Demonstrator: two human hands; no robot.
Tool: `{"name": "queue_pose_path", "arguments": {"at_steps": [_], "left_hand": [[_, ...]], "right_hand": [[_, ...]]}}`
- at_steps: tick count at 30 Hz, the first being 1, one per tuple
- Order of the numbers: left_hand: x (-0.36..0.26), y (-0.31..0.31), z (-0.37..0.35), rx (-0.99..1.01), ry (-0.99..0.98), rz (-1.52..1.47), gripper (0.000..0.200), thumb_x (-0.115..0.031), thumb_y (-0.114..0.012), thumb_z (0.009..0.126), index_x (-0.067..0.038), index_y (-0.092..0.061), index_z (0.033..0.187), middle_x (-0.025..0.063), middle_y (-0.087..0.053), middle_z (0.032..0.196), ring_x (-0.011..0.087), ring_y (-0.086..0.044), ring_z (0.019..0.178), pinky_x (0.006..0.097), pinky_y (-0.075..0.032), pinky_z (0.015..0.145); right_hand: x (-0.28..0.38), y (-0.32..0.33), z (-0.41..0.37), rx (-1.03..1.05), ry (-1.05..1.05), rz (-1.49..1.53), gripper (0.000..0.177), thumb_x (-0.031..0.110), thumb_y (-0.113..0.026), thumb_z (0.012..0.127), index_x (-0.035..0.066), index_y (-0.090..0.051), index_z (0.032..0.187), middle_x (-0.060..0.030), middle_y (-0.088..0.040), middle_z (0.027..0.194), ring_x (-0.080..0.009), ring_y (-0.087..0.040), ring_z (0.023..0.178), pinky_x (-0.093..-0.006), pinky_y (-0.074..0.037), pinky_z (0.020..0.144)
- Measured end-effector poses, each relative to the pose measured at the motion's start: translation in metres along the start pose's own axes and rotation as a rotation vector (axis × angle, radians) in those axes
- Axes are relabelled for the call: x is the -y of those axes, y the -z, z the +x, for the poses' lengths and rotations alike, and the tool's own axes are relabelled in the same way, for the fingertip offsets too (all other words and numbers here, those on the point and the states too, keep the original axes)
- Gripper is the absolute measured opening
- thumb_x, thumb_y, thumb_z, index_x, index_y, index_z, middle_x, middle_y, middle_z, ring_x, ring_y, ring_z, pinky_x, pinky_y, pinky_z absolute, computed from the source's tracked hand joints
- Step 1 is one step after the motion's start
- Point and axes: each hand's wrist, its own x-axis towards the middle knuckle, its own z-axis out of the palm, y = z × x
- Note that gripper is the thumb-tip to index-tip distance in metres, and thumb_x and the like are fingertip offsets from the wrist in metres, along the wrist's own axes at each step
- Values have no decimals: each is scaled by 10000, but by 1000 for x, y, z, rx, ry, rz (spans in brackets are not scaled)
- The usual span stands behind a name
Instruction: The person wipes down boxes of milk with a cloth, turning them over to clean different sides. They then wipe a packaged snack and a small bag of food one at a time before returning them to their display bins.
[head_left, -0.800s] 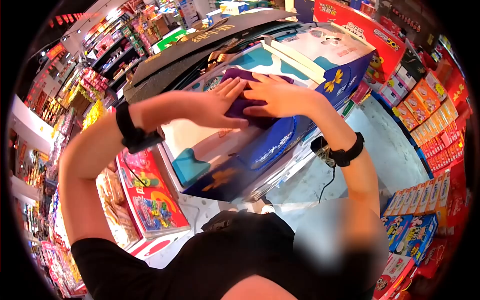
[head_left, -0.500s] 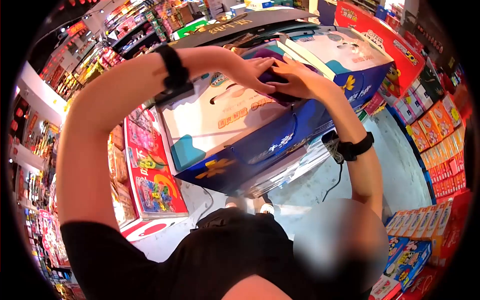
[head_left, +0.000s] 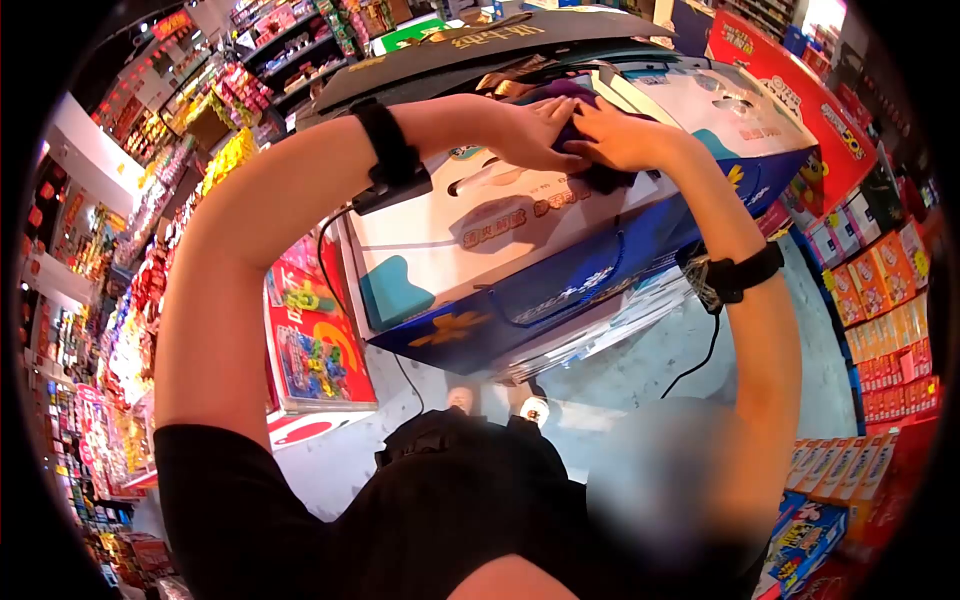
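Observation:
A dark purple piece, which looks like folded fabric [head_left: 608,180], lies on top of a large white-and-blue printed carton [head_left: 400,235]. My left hand [head_left: 530,132] rests flat on its left part, fingers stretched out. From the other side, my right hand [head_left: 628,140] lies on it too, fingers extended toward the left. The fingertips of both hands meet near the middle of the piece. Much of it is hidden under my hands. Each wrist wears a black strap with a small device, and cables hang from them.
A dark board with gold lettering [head_left: 500,48] lies behind the carton. A second, similar carton [head_left: 725,105] adjoins it on the right. Red snack boxes [head_left: 320,350] stand at the left, orange boxes [head_left: 880,270] at the right. Shelves of packaged goods surround the pale floor [head_left: 600,400].
The view has shifted, so the carton and both arms appear farther right. My hands stay on the purple piece, with the right hand's fingers slightly more spread.

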Motion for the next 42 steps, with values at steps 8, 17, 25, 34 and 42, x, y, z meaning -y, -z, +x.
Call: {"name": "queue_pose_path", "arguments": {"at_steps": [8,17,25,34,42], "left_hand": [[14,-12,-122,16,4,140,931,-637,-249,865,159,-102,1325,324,-186,1385,373,-216,1312,364,-220,1076],[30,-53,-244,-330,-72,153,788,-547,-313,896,156,-318,1251,287,-407,1274,362,-375,1218,474,-226,1038],[45,-71,-284,-412,-165,-190,588,-400,-478,843,18,-413,1251,217,-464,1234,362,-406,1183,498,-210,1055],[34,-55,-270,-325,-560,-245,587,-458,-522,799,36,-508,1116,290,-489,1175,438,-479,1082,477,-358,953],[9,-32,-240,-33,-629,-116,854,-587,-592,729,37,-371,1269,362,-256,1322,456,-319,1225,435,-304,1011]], "right_hand": [[83,14,12,115,276,138,804,620,-365,832,37,-250,1374,-211,-95,1458,-400,-66,1342,-443,-141,1089],[158,12,26,103,558,254,509,397,-363,923,107,-351,1342,-183,-138,1460,-397,-103,1340,-473,-154,1080],[194,20,-4,65,597,312,441,229,-445,914,61,-388,1318,-135,-200,1456,-328,-124,1355,-410,-173,1086],[171,21,-27,120,641,607,361,47,-594,760,114,-612,1114,-87,-334,1410,-338,-244,1318,-414,-271,1040],[142,13,-56,-6,508,617,401,-18,-589,649,122,-666,1017,-46,-457,1328,-310,-323,1288,-393,-338,1005]]}}
